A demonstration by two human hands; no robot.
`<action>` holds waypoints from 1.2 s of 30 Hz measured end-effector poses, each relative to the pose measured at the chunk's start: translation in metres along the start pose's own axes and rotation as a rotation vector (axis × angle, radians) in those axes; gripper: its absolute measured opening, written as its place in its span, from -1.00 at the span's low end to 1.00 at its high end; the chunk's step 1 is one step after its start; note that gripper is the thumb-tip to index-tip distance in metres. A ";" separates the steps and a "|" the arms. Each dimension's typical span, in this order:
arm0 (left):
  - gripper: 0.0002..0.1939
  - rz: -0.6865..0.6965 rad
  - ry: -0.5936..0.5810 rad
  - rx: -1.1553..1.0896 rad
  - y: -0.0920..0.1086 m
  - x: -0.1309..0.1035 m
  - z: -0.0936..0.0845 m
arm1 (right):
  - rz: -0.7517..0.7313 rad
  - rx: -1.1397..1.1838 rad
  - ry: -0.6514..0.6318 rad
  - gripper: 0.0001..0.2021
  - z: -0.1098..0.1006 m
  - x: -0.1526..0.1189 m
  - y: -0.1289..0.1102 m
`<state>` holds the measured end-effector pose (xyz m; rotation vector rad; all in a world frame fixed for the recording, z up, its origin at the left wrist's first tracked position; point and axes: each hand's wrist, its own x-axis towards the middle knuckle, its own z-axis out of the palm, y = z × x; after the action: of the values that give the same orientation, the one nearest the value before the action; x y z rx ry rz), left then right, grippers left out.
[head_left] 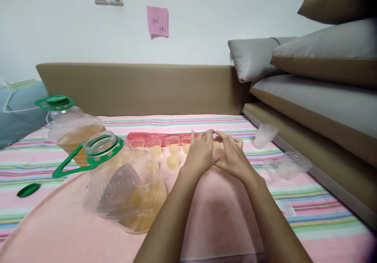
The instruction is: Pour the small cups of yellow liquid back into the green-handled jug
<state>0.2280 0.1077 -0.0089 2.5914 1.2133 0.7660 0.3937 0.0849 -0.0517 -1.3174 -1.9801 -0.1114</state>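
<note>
My left hand [202, 149] and my right hand [232, 152] meet with curved fingers around a small clear plastic cup [218, 153], partly hidden between them. Fingertips of both hands come together over its top. To the left of my hands stand several similar cups [154, 147] in a row, holding pale yellow liquid. One more filled cup [172, 163] sits in front of that row. Nearer to me, left of my forearm, is a large uncapped plastic jug [144, 208] with a green handle and amber liquid at the bottom.
A second jug [79, 131], capped in green, stands behind at left. A green cap [28, 190] lies on the striped sheet. Red plastic [165, 136] lies behind the cups. Stacked cups [266, 135] and another cup stack [294, 165] are at right, beside piled cushions [321, 94].
</note>
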 end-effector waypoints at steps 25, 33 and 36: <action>-0.37 -0.111 0.043 0.194 -0.002 -0.003 0.000 | 0.086 0.289 0.067 0.07 -0.014 -0.009 0.019; -0.34 -0.148 0.064 0.167 -0.006 -0.004 0.002 | 0.282 0.515 0.266 -0.47 -0.022 -0.013 0.020; -0.33 -0.152 0.066 0.156 -0.006 -0.003 0.000 | 0.280 0.556 0.310 -0.45 -0.014 -0.010 0.013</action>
<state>0.2221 0.1093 -0.0126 2.5729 1.5273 0.7600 0.4139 0.0778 -0.0522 -1.1099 -1.4092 0.3288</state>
